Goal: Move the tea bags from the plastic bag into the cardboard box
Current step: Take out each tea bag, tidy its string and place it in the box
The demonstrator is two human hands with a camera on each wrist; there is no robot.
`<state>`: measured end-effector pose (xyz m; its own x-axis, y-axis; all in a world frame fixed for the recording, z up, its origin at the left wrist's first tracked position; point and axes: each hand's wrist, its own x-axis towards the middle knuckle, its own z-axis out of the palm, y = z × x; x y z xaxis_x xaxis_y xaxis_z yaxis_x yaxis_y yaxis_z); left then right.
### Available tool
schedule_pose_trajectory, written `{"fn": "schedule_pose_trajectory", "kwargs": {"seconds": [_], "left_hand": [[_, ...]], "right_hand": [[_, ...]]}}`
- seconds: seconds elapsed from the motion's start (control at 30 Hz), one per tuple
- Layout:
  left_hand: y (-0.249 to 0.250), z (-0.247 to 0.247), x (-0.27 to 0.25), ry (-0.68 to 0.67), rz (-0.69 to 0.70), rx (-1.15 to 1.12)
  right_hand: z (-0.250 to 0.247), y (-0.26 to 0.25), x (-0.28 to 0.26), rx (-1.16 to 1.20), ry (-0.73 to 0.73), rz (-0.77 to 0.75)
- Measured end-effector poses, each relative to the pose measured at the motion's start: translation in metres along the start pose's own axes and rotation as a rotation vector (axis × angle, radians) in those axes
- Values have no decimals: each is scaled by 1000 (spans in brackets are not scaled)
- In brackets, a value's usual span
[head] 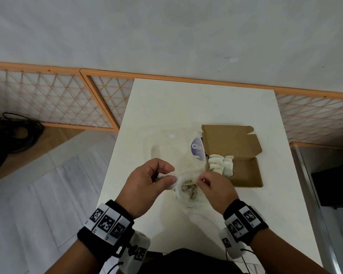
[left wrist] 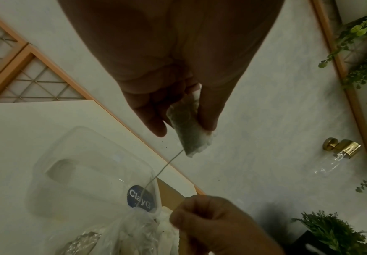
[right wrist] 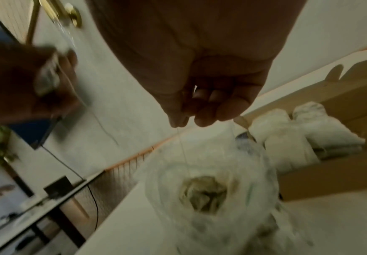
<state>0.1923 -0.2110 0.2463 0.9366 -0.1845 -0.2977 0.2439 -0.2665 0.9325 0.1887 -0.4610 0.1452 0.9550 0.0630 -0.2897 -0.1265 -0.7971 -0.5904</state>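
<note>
A: Where are the hands?

B: Both hover over the white worktop [head: 186,99]. The left hand [head: 147,184] pinches one small pale paper tea bag [left wrist: 189,131] between thumb and fingers [left wrist: 154,120]. The right hand [head: 216,192] has its fingers [right wrist: 206,113] curled, pinching that bag's thin string [left wrist: 163,169].

A: And the rest?

B: More tea bags [head: 189,189] sit in the crumpled clear plastic bag [head: 186,198] beneath the hands. Just right of it lies the open brown cardboard box [head: 246,175], with two rows of white tea bags [head: 221,164] packed at its left end.

A: How will the bag handle?

B: Probably feather-light, soft and easily torn. Best held by its paper body; the string may snag.
</note>
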Motion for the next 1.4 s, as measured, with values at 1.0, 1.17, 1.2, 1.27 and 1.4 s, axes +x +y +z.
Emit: {"fn": "schedule_pose_trajectory", "kwargs": {"seconds": [1.0,1.17,1.2,1.27,1.4], "left_hand": [[58,44,15,-303,412,193],[83,54,12,-320,451,82],[88,55,11,-322,450,70],[96,55,8,-318,475,49],[112,51,-2,-329,515,30]], "right_hand": [[-194,-131,-85,598,293,-358],[-215,-150,-99,678,389,-400],[-219,-151,-98,673,421,-403],[-228,-148,-92,650,500,-389],[-236,-125,-67,616,554,-278]]}}
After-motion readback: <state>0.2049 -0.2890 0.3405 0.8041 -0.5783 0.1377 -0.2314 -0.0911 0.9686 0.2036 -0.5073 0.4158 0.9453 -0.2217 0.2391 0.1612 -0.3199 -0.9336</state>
